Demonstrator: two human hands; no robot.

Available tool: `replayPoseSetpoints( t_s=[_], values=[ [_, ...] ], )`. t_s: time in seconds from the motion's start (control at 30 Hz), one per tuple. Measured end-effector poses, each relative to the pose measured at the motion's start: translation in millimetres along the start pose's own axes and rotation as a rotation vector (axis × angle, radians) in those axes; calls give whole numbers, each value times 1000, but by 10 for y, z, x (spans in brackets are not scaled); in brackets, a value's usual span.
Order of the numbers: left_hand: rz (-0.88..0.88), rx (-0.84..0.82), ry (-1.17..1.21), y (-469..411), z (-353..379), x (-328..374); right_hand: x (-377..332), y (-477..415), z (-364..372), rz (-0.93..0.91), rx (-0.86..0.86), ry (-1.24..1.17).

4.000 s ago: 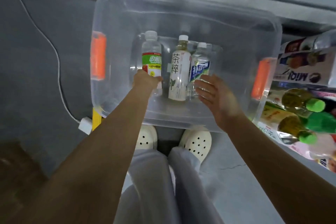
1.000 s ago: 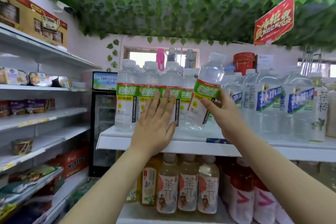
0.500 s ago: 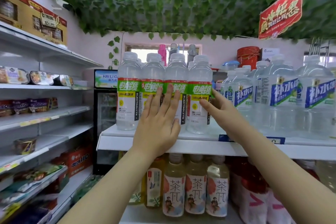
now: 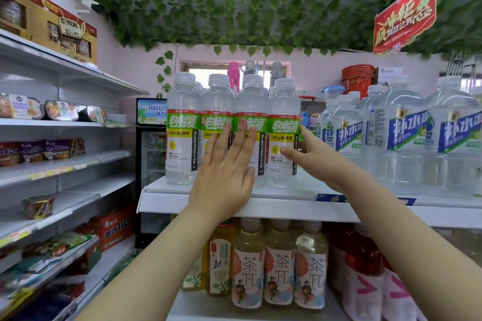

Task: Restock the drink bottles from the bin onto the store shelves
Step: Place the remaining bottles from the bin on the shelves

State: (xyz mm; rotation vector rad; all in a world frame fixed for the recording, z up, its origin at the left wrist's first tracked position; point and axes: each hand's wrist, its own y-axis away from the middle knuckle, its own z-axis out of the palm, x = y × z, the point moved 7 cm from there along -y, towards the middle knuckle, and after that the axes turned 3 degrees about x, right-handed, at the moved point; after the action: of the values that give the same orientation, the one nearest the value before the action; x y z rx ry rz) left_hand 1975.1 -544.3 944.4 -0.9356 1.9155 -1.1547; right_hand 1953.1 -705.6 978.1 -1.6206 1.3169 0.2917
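Several clear electrolyte bottles with green labels stand in a row on the white top shelf [image 4: 287, 210]. My left hand [image 4: 224, 177] presses flat against the fronts of the middle bottles, fingers straight. My right hand [image 4: 318, 161] holds the rightmost green-label bottle [image 4: 283, 101], thumb on its front label and fingers round its right side. That bottle stands upright on the shelf, touching its neighbour. The bin is not in view.
Large blue-label water bottles [image 4: 401, 138] fill the shelf to the right. Tea bottles [image 4: 279, 268] and red drinks [image 4: 365, 281] stand on the shelf below. Snack shelves [image 4: 52, 159] run along the left, with a small fridge [image 4: 151, 164] behind.
The bottle taken from the bin was tilted in my right hand a second ago; it now stands upright at the right end of the row. My left hand stays pressed on the row.
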Motion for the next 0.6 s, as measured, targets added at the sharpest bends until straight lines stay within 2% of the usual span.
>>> replayPoseSetpoints(
  t_s=[0.6],
  values=[
    [-21,-8,-10,-19,52,-18,38,24,17,54,-50,-1]
  ],
)
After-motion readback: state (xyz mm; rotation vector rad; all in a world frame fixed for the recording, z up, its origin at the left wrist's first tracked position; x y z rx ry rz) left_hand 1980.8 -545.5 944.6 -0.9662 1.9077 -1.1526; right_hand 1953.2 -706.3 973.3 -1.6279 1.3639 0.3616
